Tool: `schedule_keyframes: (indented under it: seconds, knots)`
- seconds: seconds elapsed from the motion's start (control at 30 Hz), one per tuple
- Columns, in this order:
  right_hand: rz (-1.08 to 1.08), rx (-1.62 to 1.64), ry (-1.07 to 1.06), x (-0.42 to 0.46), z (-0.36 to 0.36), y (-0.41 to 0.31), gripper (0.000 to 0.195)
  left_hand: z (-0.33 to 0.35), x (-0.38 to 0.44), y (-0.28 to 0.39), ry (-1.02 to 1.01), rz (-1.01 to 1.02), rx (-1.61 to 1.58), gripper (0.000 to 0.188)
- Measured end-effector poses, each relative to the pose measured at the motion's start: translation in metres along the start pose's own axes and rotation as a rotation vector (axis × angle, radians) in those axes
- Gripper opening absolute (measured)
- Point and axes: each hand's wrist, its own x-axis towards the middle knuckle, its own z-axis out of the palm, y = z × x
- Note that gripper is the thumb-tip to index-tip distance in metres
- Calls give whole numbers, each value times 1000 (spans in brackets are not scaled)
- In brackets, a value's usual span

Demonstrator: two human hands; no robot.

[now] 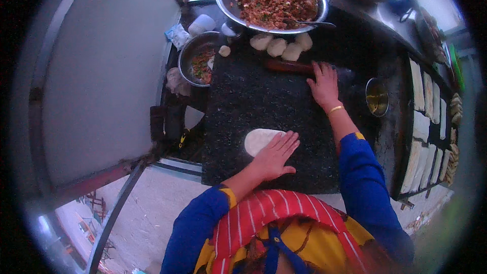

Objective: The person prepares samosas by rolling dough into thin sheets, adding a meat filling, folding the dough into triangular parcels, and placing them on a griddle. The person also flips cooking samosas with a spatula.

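Observation:
My left hand [274,156] lies flat on a flattened oval of white dough [260,139], covering its right end. Its fingers are extended and grip nothing. Farther off, my right hand [326,85] is over a reddish-brown rolling pin [286,66], with the fingers across it and the thumb on its near side. Part of the pin is hidden under that hand. Both dough and pin are on a dark speckled stone worktop [236,102]. Just beyond the pin sit several dough balls [276,47], and a smaller dough piece [224,51] is to their left.
A large metal bowl [224,3] of minced filling with a spoon stands at the back. Left are a smaller metal bowl [186,72] and a scraper [193,117]. A cup of yellowish liquid [377,99] is right, before a griddle with several flat dough pieces [421,125].

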Motion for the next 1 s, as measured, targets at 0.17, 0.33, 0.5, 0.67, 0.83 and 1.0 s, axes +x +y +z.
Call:
schedule_keyframes:
  seconds: [0.17, 0.33, 0.5, 0.67, 0.83, 1.0]
  knots:
    - [34, 45, 64, -42, 22, 0, 49, 16, 3, -12, -52, 93, -1, 98]
    - [148, 124, 14, -124, 12, -1, 47, -37, -19, -25, -154, -276, 169, 96]
    - [196, 332, -90, -186, -16, -33, 42, -51, -30, -27, -30, -349, 167, 86]
    - [14, 405, -222, -234, -16, -82, 50, -32, -68, -18, 139, -357, 202, 84]
    - [123, 111, 78, -189, 0, -104, 61, -29, -20, -45, 162, -379, 526, 75]
    - [205, 50, 141, -155, -3, -101, 57, -36, 5, -61, 278, -352, 604, 75]
